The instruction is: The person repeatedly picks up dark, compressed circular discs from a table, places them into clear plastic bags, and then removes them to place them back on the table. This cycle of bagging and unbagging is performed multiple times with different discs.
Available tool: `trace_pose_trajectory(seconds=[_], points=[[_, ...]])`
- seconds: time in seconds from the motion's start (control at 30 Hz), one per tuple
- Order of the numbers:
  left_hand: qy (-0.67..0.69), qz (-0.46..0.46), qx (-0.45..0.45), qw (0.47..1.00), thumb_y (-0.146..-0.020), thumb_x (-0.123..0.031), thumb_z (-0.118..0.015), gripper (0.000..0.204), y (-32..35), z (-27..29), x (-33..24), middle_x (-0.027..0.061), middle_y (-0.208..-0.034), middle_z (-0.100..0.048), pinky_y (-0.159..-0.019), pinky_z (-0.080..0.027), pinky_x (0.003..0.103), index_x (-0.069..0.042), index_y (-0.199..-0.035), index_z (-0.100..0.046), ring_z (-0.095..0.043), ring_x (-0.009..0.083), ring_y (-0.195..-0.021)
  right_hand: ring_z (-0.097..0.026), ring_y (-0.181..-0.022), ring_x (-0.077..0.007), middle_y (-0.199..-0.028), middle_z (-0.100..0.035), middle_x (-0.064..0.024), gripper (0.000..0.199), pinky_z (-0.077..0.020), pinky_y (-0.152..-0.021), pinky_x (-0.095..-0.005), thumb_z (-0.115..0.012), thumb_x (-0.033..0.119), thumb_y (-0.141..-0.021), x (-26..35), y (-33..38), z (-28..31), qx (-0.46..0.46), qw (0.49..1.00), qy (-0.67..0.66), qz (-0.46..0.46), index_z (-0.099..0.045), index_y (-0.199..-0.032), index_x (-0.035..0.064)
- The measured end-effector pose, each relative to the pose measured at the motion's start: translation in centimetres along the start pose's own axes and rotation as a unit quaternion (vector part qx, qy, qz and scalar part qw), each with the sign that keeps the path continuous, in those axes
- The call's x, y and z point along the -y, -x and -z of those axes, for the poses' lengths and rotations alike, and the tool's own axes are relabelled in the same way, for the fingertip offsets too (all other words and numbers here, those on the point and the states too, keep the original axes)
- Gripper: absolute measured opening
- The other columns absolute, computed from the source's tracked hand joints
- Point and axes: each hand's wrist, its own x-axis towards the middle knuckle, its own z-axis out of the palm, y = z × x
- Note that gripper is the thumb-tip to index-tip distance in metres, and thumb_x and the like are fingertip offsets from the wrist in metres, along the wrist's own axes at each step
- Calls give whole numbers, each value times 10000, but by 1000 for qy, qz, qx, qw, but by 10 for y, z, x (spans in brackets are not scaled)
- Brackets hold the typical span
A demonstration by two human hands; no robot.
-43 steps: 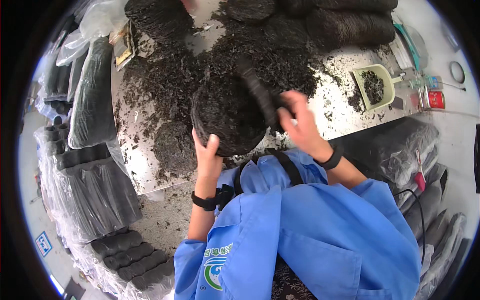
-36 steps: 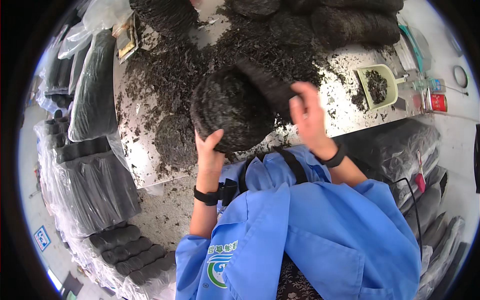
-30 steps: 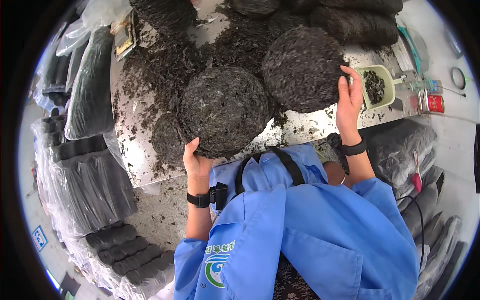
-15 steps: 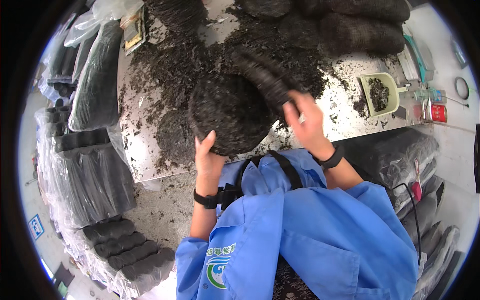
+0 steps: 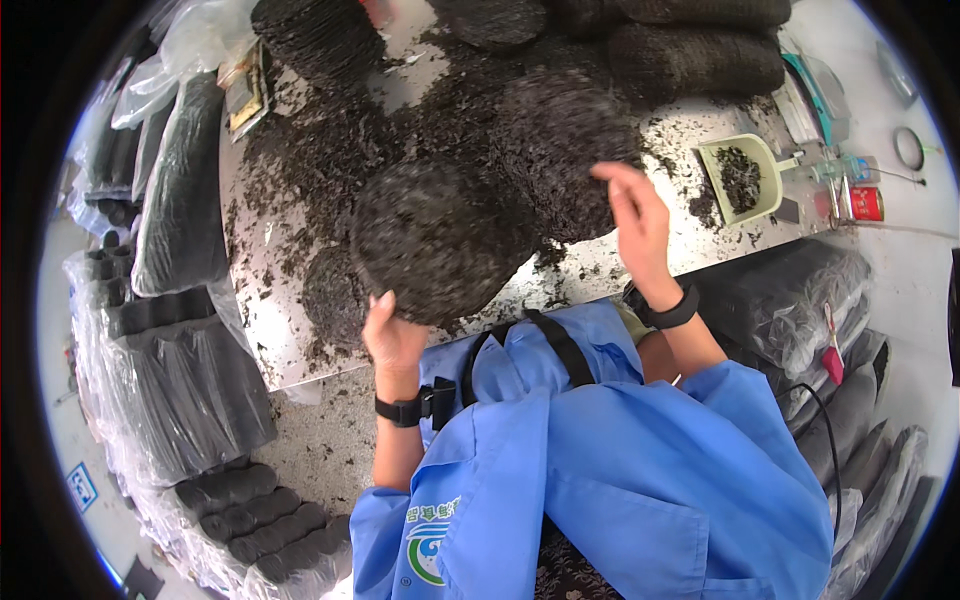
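My left hand (image 5: 397,335) grips the near edge of a thick, round, blackish cake of dried seaweed (image 5: 430,240), its thumb on top and its other fingers hidden underneath. The cake is tilted a little over the table's front part. To its right is another round seaweed cake (image 5: 560,150), broad face up and blurred by motion. At that cake's right rim is my right hand (image 5: 640,215), index finger stretched over the edge and fingers apart. A smaller round cake (image 5: 335,295) lies flat on the table, partly behind the left one.
Dark seaweed crumbs (image 5: 290,190) cover much of the white table (image 5: 255,335). Stacked cakes (image 5: 315,40) and long rolls of them (image 5: 695,60) stand at the back. A pale dustpan (image 5: 765,175) lies right, near a red can (image 5: 866,204). Plastic-wrapped bundles (image 5: 190,380) flank the table.
The right cake has swung from standing on edge to broad face up, farther back. My right hand's fingers have spread, and it has shifted right. My left hand has moved slightly left with its cake.
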Motion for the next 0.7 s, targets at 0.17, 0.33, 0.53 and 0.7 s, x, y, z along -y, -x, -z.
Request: trace_pose_trajectory(seconds=[0.17,0.33,0.53,0.7], points=[[-136,-22,71,988,-819,-100,-681,785,-14,-34,28,110,-1340,-422,-1034,-376,438,-139,-1432,-192,-441,261,-1219,-598,-951,-356,-1186,-512,-222,395,-507,-807,-379,-700,218,-789,40,33,-59,171,961,59,209,-601,-1147,82],[-119,3,12,993,-835,-49,-627,794,-11,-38,29,120,-1346,-418,-1016,-388,472,-161,-1459,-149,-417,282,-1242,-603,-916,-358,-1104,-561,-201,375,-513,-782,-376,-724,193,-762,30,33,-54,147,975,34,165,-625,-1101,68],[-90,-17,0,996,-797,-82,-603,661,-10,-27,20,99,-1336,-455,-1030,-374,460,-119,-1395,-324,-452,299,-1215,-594,-973,-322,-1051,-635,-165,399,-453,-882,-374,-708,126,-737,9,0,-20,76,994,20,77,-602,-1107,20],[-184,-35,-7,982,-792,-4,-652,868,-7,-54,37,112,-1286,-452,-999,-401,376,-103,-1458,-104,-473,238,-1153,-525,-1092,-396,-1260,-473,-213,703,-446,-930,-403,-812,402,-649,28,28,-43,219,962,65,150,-557,-1198,44]])
